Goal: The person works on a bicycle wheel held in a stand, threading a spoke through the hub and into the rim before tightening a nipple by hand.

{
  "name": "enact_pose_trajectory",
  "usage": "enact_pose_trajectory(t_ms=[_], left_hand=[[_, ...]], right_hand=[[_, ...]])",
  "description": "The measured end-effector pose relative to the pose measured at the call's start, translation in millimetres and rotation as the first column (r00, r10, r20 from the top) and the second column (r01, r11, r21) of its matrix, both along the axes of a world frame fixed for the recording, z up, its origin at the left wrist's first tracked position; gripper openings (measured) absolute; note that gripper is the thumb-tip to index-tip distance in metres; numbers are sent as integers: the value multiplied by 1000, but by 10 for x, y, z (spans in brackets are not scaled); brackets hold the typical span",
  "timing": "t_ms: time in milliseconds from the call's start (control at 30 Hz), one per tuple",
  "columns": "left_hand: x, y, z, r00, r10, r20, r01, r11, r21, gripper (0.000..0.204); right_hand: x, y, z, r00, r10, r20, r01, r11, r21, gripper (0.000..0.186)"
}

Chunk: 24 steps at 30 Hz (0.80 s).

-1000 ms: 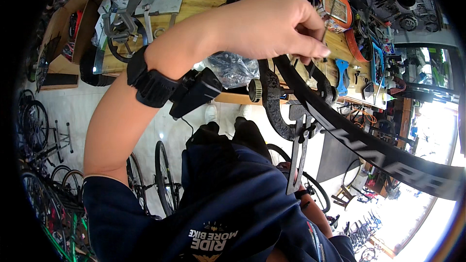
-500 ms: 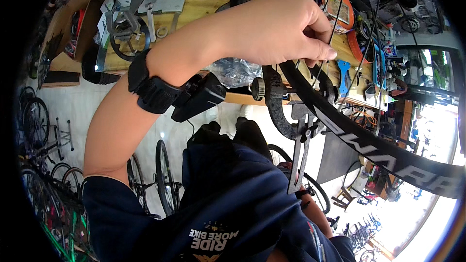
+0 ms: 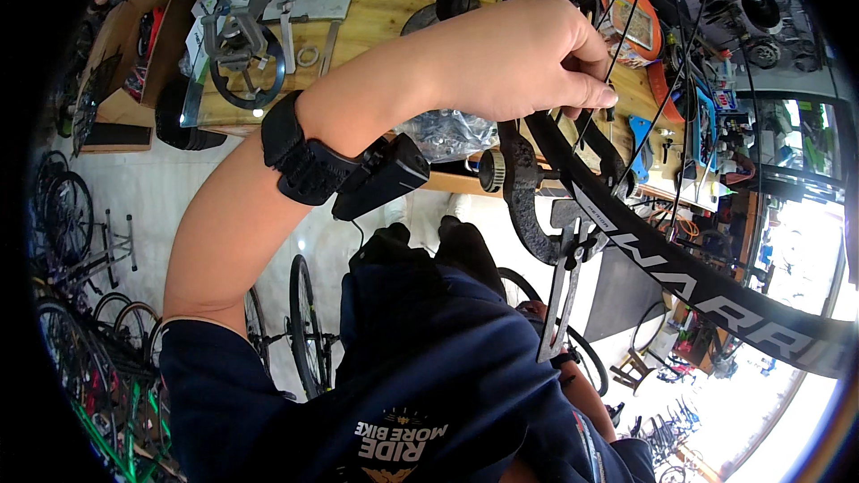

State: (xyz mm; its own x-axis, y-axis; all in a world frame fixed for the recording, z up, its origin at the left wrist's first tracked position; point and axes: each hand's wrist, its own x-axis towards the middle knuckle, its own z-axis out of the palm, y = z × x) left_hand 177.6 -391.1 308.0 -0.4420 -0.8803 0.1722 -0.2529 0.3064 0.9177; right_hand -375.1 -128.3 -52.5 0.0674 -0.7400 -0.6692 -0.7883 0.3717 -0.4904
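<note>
A bicycle wheel with a black rim [image 3: 680, 279] and thin black spokes [image 3: 677, 116] stands in a dark metal truing stand [image 3: 528, 206] at the bench edge. My left hand [image 3: 546, 63] reaches over the rim, thumb and fingers pinched on a spoke just inside it. Any small tool in that pinch is hidden. A flat slotted metal gauge arm [image 3: 557, 291] hangs from the stand below the rim. My right hand [image 3: 534, 309] is low, behind this arm and mostly hidden, its fingers not readable.
The wooden bench [image 3: 376, 27] holds a metal jig with a ring [image 3: 246, 63], an orange-rimmed tray [image 3: 633, 22], a blue flat tool [image 3: 639, 148] and a clear plastic bag [image 3: 456, 134]. A cardboard box [image 3: 143, 45] is at the left. Several bicycles [image 3: 304, 326] stand on the floor.
The rim has turned slightly, its pale lettering shifting toward the stand. My left hand keeps its pinch among the spokes. The whole view has shifted a little.
</note>
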Motion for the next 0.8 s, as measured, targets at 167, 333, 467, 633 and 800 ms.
enact_pose_trajectory(t_ms=[167, 333, 467, 633, 800], left_hand=[[7, 2, 0, 1000, -7, -24, 7, 1000, 12, 25], [14, 3, 1, 1000, 0, -24, 1, 1000, 18, 25], [9, 0, -9, 1000, -2, -26, 2, 1000, 17, 24], [12, 9, -12, 1000, 3, -24, -3, 1000, -4, 23], [11, 18, 20, 1000, 10, -5, -9, 999, 35, 24]], right_hand=[[122, -54, 170, 994, -75, 77, 77, 997, -17, 27], [311, -104, 383, 999, 0, 52, 4, 998, -70, 27], [324, -63, 470, 999, 31, 33, -26, 991, -129, 22], [215, -134, 714, 990, 72, 118, -55, 988, -145, 15], [54, -712, 1364, 949, -267, 167, 256, 963, 82, 14]])
